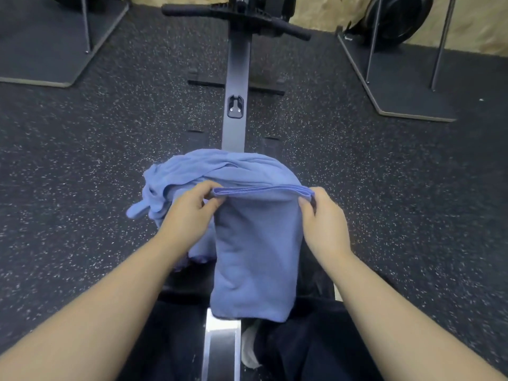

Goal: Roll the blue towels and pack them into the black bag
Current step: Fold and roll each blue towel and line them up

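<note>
Two hands, the left hand point(189, 213) and right hand point(324, 221), pinch the top corners of a folded blue towel point(255, 257) hanging over the rowing machine rail point(236, 105); it looks light, limp and non-slippery, best held by that doubled edge.

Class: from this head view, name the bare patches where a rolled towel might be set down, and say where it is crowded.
Bare speckled floor lies left of the rail, up to the grey base plate; likewise right of it. Crowded: the middle, where the left hand and right hand pinch the folded towel before a heaped towel.
</note>
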`<state>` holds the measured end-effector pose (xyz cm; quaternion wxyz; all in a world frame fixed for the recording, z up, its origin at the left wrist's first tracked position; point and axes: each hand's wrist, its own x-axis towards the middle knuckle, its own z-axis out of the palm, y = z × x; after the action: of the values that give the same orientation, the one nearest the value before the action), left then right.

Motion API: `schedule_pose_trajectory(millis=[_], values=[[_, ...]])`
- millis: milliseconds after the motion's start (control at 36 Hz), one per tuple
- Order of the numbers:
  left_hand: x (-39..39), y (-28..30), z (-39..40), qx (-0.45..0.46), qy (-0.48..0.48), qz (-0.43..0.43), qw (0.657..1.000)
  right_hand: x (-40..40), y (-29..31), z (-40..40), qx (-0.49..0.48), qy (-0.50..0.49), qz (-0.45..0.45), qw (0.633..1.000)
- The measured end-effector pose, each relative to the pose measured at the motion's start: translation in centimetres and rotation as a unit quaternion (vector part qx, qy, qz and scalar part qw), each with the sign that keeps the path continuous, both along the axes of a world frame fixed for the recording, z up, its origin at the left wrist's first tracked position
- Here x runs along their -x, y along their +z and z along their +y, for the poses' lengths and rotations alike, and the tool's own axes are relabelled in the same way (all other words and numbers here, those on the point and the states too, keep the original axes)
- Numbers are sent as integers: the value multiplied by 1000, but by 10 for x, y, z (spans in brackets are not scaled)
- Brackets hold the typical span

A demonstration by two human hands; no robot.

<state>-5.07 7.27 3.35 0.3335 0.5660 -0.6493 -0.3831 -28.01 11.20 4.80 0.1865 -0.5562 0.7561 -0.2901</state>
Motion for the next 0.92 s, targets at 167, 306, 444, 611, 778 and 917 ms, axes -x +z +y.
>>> schedule_pose_trajectory(millis=[167,306,444,611,778,917], values=[[21,-13,-37,-130,48,126,982,6,-19,-43,-8,-3,-27,1000],[37,-30,-57,-176,88,152,969,15,-40,-70,-42,-14,-81,996],[47,-45,-81,-157,122,127,972,21,-56,-90,-47,-15,-94,994],[46,-57,-94,-60,136,42,988,18,-55,-105,-34,33,-121,992],[45,-63,-45,81,-15,-55,995,8,-52,-71,-2,134,-48,990],[44,-81,20,82,-150,-119,978,1,-68,-16,-22,289,58,955]])
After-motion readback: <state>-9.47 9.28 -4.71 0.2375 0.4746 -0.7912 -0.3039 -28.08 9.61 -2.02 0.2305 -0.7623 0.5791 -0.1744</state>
